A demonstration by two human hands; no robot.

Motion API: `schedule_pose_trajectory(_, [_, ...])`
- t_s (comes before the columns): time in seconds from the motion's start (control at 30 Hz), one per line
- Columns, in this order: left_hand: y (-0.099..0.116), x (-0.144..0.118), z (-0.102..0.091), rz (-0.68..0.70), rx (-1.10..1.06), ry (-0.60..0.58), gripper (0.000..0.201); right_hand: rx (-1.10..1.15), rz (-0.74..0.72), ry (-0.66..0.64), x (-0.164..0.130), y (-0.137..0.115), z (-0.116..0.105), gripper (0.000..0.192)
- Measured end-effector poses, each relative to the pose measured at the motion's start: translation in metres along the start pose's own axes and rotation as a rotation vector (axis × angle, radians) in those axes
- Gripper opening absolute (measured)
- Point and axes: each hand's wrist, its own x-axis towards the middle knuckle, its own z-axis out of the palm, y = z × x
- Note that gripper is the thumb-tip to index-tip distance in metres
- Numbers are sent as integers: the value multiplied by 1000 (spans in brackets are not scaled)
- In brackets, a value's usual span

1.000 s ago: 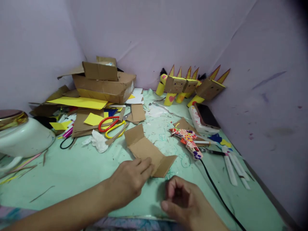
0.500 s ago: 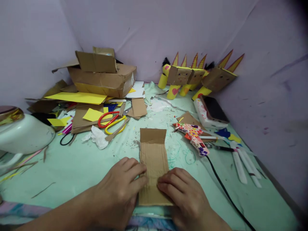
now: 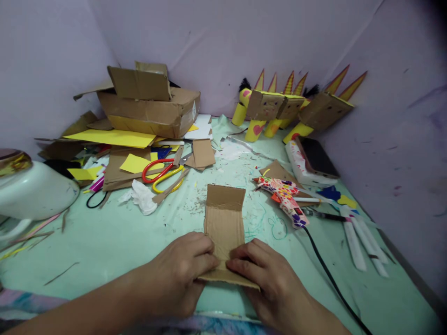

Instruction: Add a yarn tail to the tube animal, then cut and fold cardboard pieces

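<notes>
A brown cardboard strip (image 3: 225, 225) lies lengthwise before me, its far end creased and bent up into a flap. My left hand (image 3: 185, 267) grips its left side near the close end, thumb on top and the other fingers curled. On the opposite side my right hand (image 3: 267, 277) pinches it the same way, with some fingers hidden beneath. Between the two hands the near end is folded upward along a crease. To the right rests a flower-patterned glue gun (image 3: 282, 195), its black cord running toward the front edge.
Red-and-yellow-handled scissors (image 3: 162, 174), yellow paper (image 3: 111, 137) and a cardboard box (image 3: 150, 109) are at the back left. A white mug-like vessel (image 3: 42, 193) stands at far left. Cardboard-and-yellow-tube figures (image 3: 267, 107) and a phone (image 3: 317, 156) are at the back right, with white-handled tools (image 3: 363, 237) nearer.
Both hands have bent the near end of the cardboard strip upward; it lay flat before. The camera view has shifted slightly.
</notes>
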Motion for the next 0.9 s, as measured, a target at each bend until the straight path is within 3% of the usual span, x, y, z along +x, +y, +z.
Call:
schedule_pose_trajectory(0.27, [-5,9,-4,13,34,-95,19,-38,9,-28,2,1,5,33])
schedule_pose_trajectory(0.4, [-3,18,-11,-149,-36,-206,16,-58,68,-13,10,1,5,19])
schedule_pose_trajectory(0.57, [3,27,-15,-532,-32,-193,15,-165,233,27,14,-1,8,14])
schedule_pose_trajectory(0.9, [0,20,-19,-578,12,-196,10,1,179,48,-4,5,3,14])
